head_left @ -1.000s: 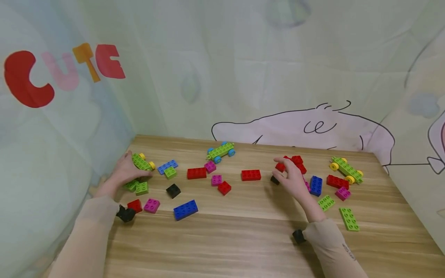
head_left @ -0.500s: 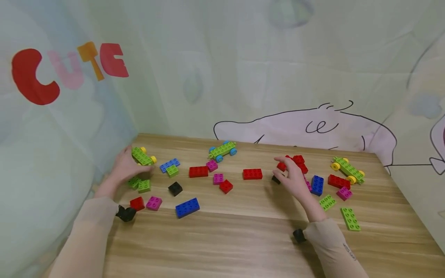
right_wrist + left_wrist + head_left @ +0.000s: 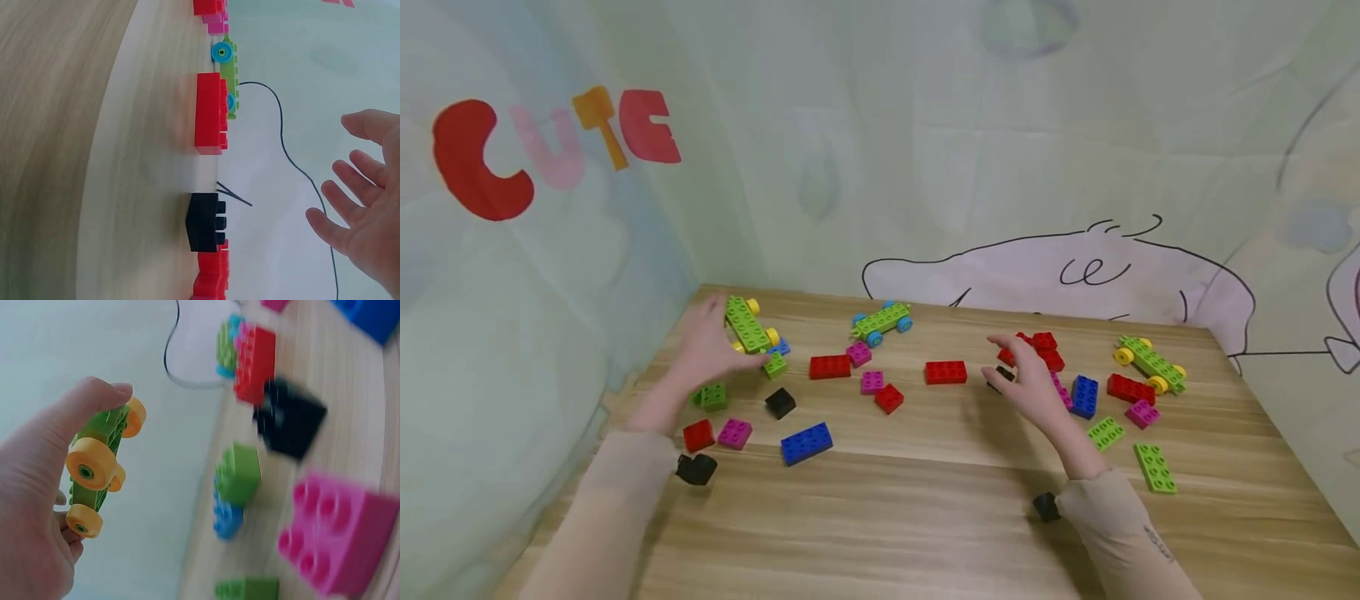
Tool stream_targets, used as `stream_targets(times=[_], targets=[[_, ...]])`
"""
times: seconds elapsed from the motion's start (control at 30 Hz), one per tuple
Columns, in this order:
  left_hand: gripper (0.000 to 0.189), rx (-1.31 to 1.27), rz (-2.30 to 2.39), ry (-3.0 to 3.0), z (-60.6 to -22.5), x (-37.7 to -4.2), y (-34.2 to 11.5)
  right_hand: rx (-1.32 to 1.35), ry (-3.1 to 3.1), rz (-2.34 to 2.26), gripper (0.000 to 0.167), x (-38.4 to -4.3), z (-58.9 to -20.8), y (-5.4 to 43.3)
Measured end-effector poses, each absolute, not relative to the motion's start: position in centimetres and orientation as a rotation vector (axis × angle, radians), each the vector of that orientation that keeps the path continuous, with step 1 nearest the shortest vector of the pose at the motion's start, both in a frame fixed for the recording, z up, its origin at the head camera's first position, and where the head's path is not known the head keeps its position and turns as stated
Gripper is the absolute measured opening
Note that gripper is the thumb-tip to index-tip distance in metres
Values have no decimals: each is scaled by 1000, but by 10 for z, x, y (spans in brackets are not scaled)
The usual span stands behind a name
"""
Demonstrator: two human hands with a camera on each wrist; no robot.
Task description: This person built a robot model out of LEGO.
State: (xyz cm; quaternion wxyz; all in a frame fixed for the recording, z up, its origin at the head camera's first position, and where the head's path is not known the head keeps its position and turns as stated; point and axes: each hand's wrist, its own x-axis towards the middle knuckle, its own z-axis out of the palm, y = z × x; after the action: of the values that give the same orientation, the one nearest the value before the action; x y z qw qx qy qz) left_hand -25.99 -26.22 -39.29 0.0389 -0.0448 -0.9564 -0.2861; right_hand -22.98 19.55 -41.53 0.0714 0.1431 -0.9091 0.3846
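Note:
My left hand (image 3: 710,344) grips a green toy car base with yellow wheels (image 3: 747,323) between thumb and fingers. In the left wrist view the car base (image 3: 94,434) is lifted off the table, its wheels facing the camera. Below it lie a small green brick (image 3: 775,365) and a light blue brick (image 3: 226,515), partly hidden in the head view. My right hand (image 3: 1028,379) hovers with fingers spread and nothing in them. Near its fingertips stands a black brick (image 3: 205,222), with a pile of red bricks (image 3: 1047,350) just behind.
A green car base with blue wheels (image 3: 882,323) stands at the back; another with yellow wheels (image 3: 1150,363) is at the right. Red (image 3: 830,367), pink (image 3: 735,433) and blue bricks (image 3: 807,443) lie scattered. A printed cloth (image 3: 775,167) closes off the back and left sides.
My left hand has lifted the yellow-wheeled car base from the left end of the table and moved it to the right. The right hand stays almost still.

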Motion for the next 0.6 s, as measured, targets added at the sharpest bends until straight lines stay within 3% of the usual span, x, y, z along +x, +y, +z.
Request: stream_targets(times=[0.6], targets=[[125, -643, -912, -2821, -380, -217, -155, 575, -2727, 1226, 64, -207, -394, 179]])
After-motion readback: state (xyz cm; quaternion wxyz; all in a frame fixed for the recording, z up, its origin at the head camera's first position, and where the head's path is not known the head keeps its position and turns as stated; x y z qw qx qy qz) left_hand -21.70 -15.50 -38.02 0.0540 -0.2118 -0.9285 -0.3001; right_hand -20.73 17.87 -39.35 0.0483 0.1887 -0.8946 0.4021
